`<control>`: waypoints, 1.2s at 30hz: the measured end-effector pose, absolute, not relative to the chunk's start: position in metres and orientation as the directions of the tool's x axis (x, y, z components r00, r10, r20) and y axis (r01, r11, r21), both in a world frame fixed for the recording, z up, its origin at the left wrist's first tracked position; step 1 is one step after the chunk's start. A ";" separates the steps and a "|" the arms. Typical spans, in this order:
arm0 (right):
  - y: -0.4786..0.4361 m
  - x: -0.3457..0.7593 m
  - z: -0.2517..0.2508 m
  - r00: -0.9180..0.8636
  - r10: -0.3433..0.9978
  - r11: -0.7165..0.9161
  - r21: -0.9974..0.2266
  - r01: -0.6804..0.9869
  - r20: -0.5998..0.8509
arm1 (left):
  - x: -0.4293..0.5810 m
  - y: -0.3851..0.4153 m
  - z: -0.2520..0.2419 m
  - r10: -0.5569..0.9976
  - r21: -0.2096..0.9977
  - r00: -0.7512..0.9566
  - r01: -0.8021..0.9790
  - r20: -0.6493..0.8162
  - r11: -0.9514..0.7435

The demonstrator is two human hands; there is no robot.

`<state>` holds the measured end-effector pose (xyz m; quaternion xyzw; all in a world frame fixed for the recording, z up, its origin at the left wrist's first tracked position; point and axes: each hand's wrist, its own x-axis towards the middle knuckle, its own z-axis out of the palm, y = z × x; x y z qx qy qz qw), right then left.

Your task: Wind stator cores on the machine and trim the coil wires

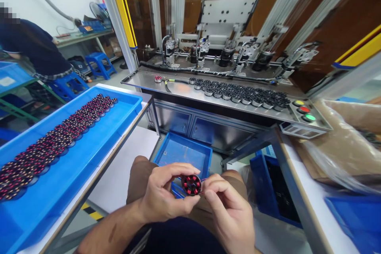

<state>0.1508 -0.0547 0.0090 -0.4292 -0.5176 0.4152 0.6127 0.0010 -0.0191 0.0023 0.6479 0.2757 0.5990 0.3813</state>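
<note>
Above my lap, my left hand [168,194] grips a round motor stator [191,185] by its rim, between thumb and fingers. Its face, with red windings around a dark centre, is turned up toward me. Close against the stator's right edge, my right hand [228,202] has thumb and forefinger pinched together. A thin reddish strand seems to run from the stator to that pinch, but what the fingertips hold is too small to make out. Something blue shows just behind the stator; its kind cannot be told.
Left, a blue tray [119,127] carries rows of red-wound stators [59,139]. Ahead, a machine's metal ledge [184,91] bears many dark round parts [241,93], a single red-wound stator [158,79] and coloured buttons [303,109]. A blue bin [205,154] sits below; a person [38,47] works far left.
</note>
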 end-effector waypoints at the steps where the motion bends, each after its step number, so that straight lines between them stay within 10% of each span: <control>1: -0.054 0.151 0.011 0.100 0.957 0.280 -0.958 -0.060 0.274 | 0.002 -0.019 0.003 0.808 0.818 0.127 -0.093 0.575 -0.568; 29: -0.057 0.158 0.026 -0.039 0.743 0.663 -0.726 0.184 0.669 | 0.007 -0.017 0.027 0.779 0.788 0.115 -0.090 0.616 -0.609; 36: -0.032 0.187 0.038 -0.192 0.731 0.682 -0.708 0.184 0.655 | 0.006 -0.021 0.023 0.921 0.917 0.255 -0.345 0.295 -0.199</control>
